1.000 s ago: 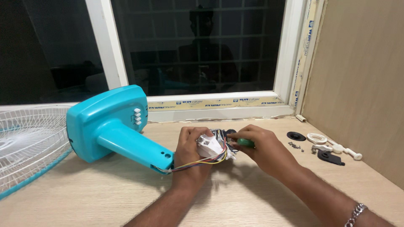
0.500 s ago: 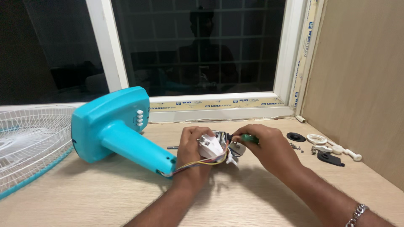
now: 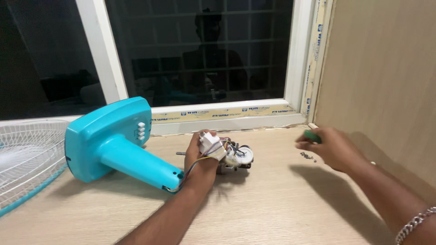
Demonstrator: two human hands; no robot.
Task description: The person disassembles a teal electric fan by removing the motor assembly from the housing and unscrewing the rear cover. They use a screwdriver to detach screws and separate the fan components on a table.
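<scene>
Currently your left hand is closed around the fan motor assembly, holding it just above the wooden tabletop with its white plastic switch block turned upward. Holding it this way appears to leave the exposed end of the motor, with its white round part, facing away from your palm and open to view. A bundle of coloured wires runs from the assembly, across your wrist, into the open end of the turquoise fan stand, which lies on its side just beside your left hand; the short wires likely explain why the motor sits so close to the stand.

Your right hand is raised well apart to the right, its fingers closed on a green-handled tool; the tool's tip is not visible. Beneath that hand a few small screws lie loose on the tabletop, not in any tray or container.

At the far left, a white wire fan guard with a turquoise rim rests on the tabletop, touching nothing you hold. No containers are in view.
</scene>
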